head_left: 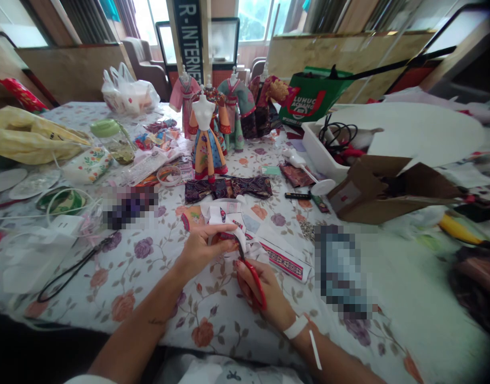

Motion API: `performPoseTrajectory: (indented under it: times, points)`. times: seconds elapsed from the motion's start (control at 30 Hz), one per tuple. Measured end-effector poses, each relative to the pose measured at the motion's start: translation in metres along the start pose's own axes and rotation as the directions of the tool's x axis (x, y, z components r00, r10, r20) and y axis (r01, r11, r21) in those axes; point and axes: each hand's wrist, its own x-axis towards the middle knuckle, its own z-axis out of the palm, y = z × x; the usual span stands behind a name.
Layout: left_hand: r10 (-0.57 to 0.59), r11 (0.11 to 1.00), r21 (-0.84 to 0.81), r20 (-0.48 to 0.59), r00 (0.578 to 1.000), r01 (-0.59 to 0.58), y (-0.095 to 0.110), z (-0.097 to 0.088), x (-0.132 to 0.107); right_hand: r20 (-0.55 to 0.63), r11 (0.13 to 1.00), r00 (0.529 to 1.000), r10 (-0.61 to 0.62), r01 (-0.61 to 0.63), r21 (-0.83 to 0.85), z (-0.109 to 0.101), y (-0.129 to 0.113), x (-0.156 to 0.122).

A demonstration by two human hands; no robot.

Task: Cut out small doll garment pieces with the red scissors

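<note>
Bench (120,266): flowered cover, cluttered at both sides.
Doll forms (205,120): dressed figures upright beyond the work, apart from both hands.
Right hand (264,293): fingers wrapped round the scissor handles.
Left hand (202,248): thumb and forefinger pinched on cloth.
Red-handled scissors (257,282): blades at the cloth, their gap not discernible; step judged as trimming. Next cut calls for steady tension, left fingertips clear of the blades.
Cloth piece (241,236): between left fingertips and blades; pale, curled edge, remainder partly hidden.

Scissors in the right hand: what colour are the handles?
The scissor handles are red, best seen in the head view.
</note>
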Motion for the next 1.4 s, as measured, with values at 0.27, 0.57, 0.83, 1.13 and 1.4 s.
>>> performPoseTrajectory:
  times: [0.27, 0.57, 0.83, 1.13, 1.4]
  points:
    - [0.006, 1.0, -0.015, 0.003, 1.0, -0.006, -0.0012, 0.0002, 0.0002, 0.0, 1.0, 1.0, -0.004, 0.004, 0.0, -0.0003, 0.0001, 0.0012]
    - [-0.006, 1.0, -0.008, 0.005, 1.0, 0.006, -0.0018, 0.0009, 0.0008, -0.004, 1.0, 1.0, -0.024, 0.024, 0.0, -0.0012, 0.0037, 0.003]
    - [-0.008, 0.998, -0.055, 0.006, 1.0, 0.008, -0.0021, 0.0014, 0.0001, -0.007, 1.0, 1.0, -0.023, 0.023, -0.008, -0.0016, 0.006, 0.002]
    - [-0.022, 0.999, -0.034, -0.006, 1.0, 0.022, 0.0012, 0.0029, -0.0002, -0.016, 1.0, 1.0, -0.019, 0.019, 0.012, -0.0008, 0.0045, 0.0043]
    - [-0.016, 0.988, -0.154, 0.027, 0.999, 0.02, 0.0046, 0.001, -0.0003, 0.002, 0.999, 1.0, -0.007, 0.007, 0.037, -0.0013, 0.0093, 0.0044]
